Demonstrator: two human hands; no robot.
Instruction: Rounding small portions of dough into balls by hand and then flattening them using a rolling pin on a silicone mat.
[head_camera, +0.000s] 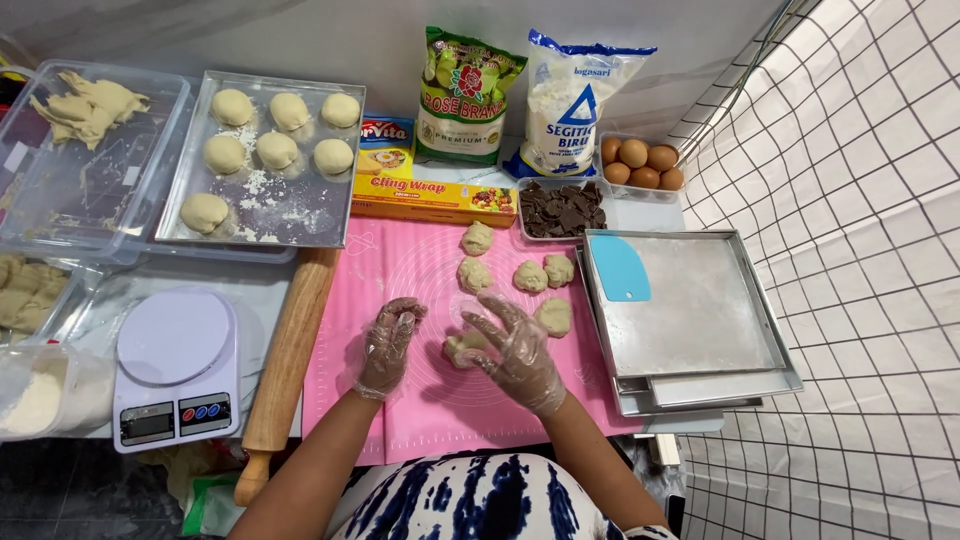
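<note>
Pink mat (420, 400) underlies shaping dough. Left hand (388, 345) curls loosely, empty; right hand (515, 350), fingers spread, touches a dough piece (462, 348). Rounding it needs both palms.

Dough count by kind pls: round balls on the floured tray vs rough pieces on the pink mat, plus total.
Round dough balls on the floured tray: 7
Rough dough pieces on the pink mat: 6, counting the one at the right hand
Total: 13

Plain grey wall (300, 40) behind — white wire grid panel (860, 250) at right.
</note>
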